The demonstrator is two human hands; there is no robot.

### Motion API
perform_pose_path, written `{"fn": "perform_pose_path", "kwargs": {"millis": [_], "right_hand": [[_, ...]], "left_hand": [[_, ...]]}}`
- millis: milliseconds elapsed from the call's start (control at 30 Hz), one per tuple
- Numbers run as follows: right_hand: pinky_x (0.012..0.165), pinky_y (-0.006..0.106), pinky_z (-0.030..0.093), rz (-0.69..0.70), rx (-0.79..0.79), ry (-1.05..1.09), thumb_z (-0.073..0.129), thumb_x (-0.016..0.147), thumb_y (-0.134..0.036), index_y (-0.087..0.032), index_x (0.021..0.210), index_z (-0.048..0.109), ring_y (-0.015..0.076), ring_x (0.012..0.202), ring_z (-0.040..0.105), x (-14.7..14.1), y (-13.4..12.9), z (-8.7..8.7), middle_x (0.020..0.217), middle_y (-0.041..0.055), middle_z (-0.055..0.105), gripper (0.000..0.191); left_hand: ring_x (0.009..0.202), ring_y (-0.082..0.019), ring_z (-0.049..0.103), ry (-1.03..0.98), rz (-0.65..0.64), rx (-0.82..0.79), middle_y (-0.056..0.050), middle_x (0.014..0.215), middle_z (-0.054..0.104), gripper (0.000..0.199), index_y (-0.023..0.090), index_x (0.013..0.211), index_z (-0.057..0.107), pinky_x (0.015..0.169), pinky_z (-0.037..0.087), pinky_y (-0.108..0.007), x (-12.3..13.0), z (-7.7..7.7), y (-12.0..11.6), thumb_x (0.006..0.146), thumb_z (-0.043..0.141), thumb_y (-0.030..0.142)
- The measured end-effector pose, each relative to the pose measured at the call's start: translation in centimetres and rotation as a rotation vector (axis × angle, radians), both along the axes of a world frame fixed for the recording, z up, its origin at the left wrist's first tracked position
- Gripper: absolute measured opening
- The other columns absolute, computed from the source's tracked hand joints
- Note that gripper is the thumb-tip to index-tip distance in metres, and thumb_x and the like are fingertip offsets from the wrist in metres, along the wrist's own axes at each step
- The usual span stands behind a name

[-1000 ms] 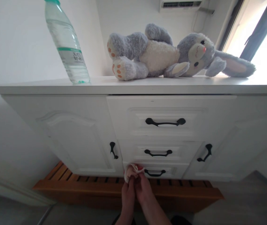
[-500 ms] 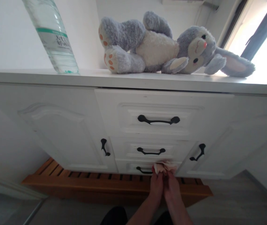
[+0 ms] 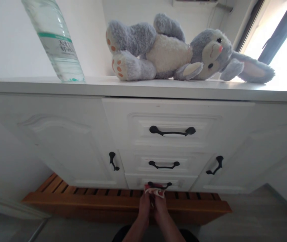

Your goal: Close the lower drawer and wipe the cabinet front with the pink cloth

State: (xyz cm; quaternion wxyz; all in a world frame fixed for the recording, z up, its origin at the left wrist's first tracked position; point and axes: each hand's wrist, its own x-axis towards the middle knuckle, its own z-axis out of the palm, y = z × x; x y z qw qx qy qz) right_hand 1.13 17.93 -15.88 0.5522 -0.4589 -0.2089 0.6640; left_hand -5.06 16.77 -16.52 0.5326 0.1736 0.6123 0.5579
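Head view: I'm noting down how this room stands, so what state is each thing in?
Cloth, crumpled
Left hand, holding the cloth
Right hand, holding the cloth
Bottom drawer, shut
Middle drawer, shut
Top drawer, shut
Left door, shut
Right door, shut
Bottle, upright, top out of view
Stuffed rabbit, lying down
Window, cannot tell if open

two hands (image 3: 145,203) (image 3: 160,203), three drawers (image 3: 178,116), five handles (image 3: 172,133)
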Motion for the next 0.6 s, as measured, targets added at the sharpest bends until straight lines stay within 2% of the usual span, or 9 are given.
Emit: {"fn": "perform_pose_path", "kwargs": {"millis": [67, 133, 200, 267, 367, 433, 500, 600], "right_hand": [[0.059, 0.027, 0.048, 0.082, -0.020, 0.105, 0.079, 0.054, -0.032, -0.018, 0.062, 0.064, 0.0171, 0.063, 0.063, -3.2, -0.3, 1.8, 0.065, 0.0010, 0.068, 0.021], [0.063, 0.029, 0.050, 0.154, -0.011, 0.183, 0.079, 0.058, -0.038, -0.018, 0.073, 0.069, 0.0197, 0.071, 0.065, -4.8, -0.8, 3.7, 0.072, 0.0030, 0.071, 0.027], [0.067, 0.031, 0.052, 0.163, -0.006, 0.239, 0.080, 0.060, -0.044, -0.019, 0.085, 0.073, 0.0226, 0.080, 0.067, -4.4, -1.5, 5.5, 0.080, 0.0046, 0.073, 0.036], [0.073, 0.033, 0.053, 0.061, 0.005, 0.199, 0.081, 0.059, -0.044, -0.020, 0.090, 0.073, 0.0247, 0.087, 0.068, -1.8, -2.5, 6.5, 0.087, 0.0054, 0.074, 0.040], [0.084, 0.035, 0.052, -0.189, 0.093, -0.064, 0.079, 0.062, -0.044, -0.021, 0.100, 0.073, 0.0252, 0.096, 0.067, 4.0, -3.2, 6.8, 0.099, 0.0058, 0.075, 0.045], [0.087, 0.037, 0.051, -0.243, 0.161, -0.360, 0.074, 0.068, -0.046, -0.020, 0.104, 0.072, 0.0268, 0.096, 0.067, 7.2, -2.9, 6.5, 0.102, 0.0077, 0.075, 0.044], [0.089, 0.040, 0.049, -0.143, 0.226, -0.689, 0.073, 0.069, -0.042, -0.018, 0.104, 0.072, 0.0306, 0.097, 0.068, 8.4, -2.1, 6.0, 0.100, 0.0109, 0.075, 0.042], [0.097, 0.043, 0.045, 0.126, 0.376, -1.021, 0.073, 0.070, -0.028, -0.017, 0.100, 0.073, 0.0349, 0.107, 0.065, 6.7, -0.6, 5.5, 0.104, 0.0153, 0.074, 0.032]], "left_hand": [[0.091, -0.031, 0.071, 0.055, 0.049, 0.001, -0.012, 0.084, 0.080, 0.043, 0.013, 0.083, 0.076, 0.084, 0.053, -0.041, -3.3, 0.4, -0.8, 0.064, 0.066, 0.051], [0.092, -0.031, 0.071, 0.071, 0.056, 0.011, -0.011, 0.085, 0.080, 0.042, 0.014, 0.087, 0.076, 0.084, 0.053, -0.041, -5.7, 0.9, -2.3, 0.065, 0.068, 0.048], [0.092, -0.031, 0.073, -0.006, 0.063, 0.027, -0.010, 0.087, 0.081, 0.040, 0.015, 0.088, 0.077, 0.085, 0.055, -0.041, -6.9, 0.9, -4.6, 0.060, 0.076, 0.044], [0.092, -0.030, 0.075, -0.135, 0.123, 0.040, -0.010, 0.096, 0.082, 0.047, 0.019, 0.093, 0.077, 0.085, 0.056, -0.040, -7.3, 0.6, -7.2, 0.053, 0.084, 0.041], [0.083, -0.026, 0.076, -0.232, 0.214, 0.012, -0.009, 0.105, 0.082, 0.053, 0.025, 0.100, 0.077, 0.076, 0.058, -0.036, -7.1, 0.0, -10.9, 0.052, 0.086, 0.046], [0.072, -0.023, 0.075, -0.237, 0.207, -0.047, -0.010, 0.100, 0.083, 0.047, 0.024, 0.095, 0.077, 0.067, 0.057, -0.033, -6.8, 0.1, -12.3, 0.056, 0.084, 0.049], [0.065, -0.020, 0.073, -0.245, 0.185, -0.082, -0.011, 0.093, 0.083, 0.041, 0.023, 0.090, 0.078, 0.062, 0.055, -0.031, -6.6, 0.7, -12.9, 0.059, 0.082, 0.049], [0.065, -0.019, 0.072, -0.271, 0.102, -0.089, -0.011, 0.092, 0.084, 0.043, 0.021, 0.086, 0.079, 0.061, 0.054, -0.030, -6.6, 2.0, -12.8, 0.056, 0.085, 0.051]]}}
